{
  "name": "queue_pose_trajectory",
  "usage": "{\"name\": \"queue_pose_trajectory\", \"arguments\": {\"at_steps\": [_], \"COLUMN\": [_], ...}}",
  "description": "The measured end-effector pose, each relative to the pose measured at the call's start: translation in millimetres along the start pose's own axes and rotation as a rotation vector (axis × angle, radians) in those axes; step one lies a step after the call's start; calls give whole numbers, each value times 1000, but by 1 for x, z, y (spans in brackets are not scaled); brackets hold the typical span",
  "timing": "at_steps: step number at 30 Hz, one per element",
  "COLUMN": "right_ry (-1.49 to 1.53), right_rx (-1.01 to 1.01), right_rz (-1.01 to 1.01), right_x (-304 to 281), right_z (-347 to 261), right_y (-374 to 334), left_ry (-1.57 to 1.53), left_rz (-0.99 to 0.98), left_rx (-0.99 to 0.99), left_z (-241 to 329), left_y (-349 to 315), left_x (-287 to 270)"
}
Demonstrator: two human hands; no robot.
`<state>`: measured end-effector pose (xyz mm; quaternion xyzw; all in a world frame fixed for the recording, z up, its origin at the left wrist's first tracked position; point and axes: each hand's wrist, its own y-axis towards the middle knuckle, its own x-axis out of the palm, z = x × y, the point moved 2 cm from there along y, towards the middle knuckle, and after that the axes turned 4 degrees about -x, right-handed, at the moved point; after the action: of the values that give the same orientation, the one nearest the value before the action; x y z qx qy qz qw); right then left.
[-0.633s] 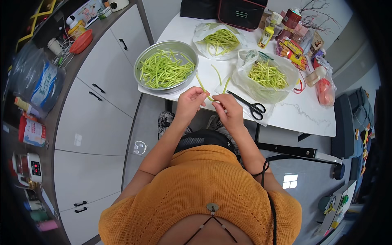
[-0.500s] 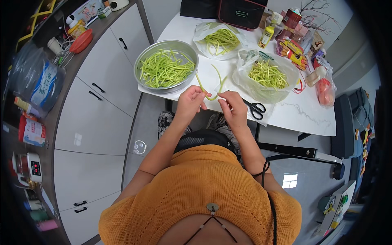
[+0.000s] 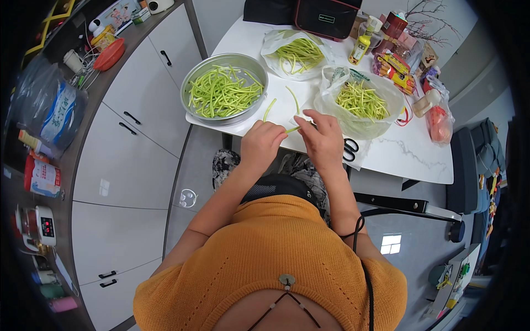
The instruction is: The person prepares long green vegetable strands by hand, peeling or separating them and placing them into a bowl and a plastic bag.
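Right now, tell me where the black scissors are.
In the head view, the scissors lie right of centre by the near edge of the white table, right of the right hand, which partly hides them, below the right plastic bag of stems.

Left hand: closed on green stem | Right hand: at stem's right end, grip unclear | Metal pan: holds stem pile | Black scissors: on white table, beside right hand
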<state>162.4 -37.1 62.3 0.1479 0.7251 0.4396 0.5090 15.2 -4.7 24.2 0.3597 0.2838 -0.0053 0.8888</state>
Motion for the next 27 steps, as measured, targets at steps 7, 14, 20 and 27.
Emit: {"name": "queue_pose_trajectory", "arguments": {"at_steps": [7,14,20,27], "right_ry": [-11,401,1139,1589], "right_rx": [-1,335,761,845], "right_rz": [-156,-221,-291,-163], "right_x": [5,5,13,11], "right_z": [6,17,27,24], "right_y": [-10,-17,-30,-27], "left_ry": [27,36,-255,-319], "left_rz": [-16,17,87,-33], "left_rx": [39,57,-123,-142], "left_z": [1,-2,-3,-7], "left_y": [-1,3,5,2], "left_x": [0,-5,-7,-2]}}
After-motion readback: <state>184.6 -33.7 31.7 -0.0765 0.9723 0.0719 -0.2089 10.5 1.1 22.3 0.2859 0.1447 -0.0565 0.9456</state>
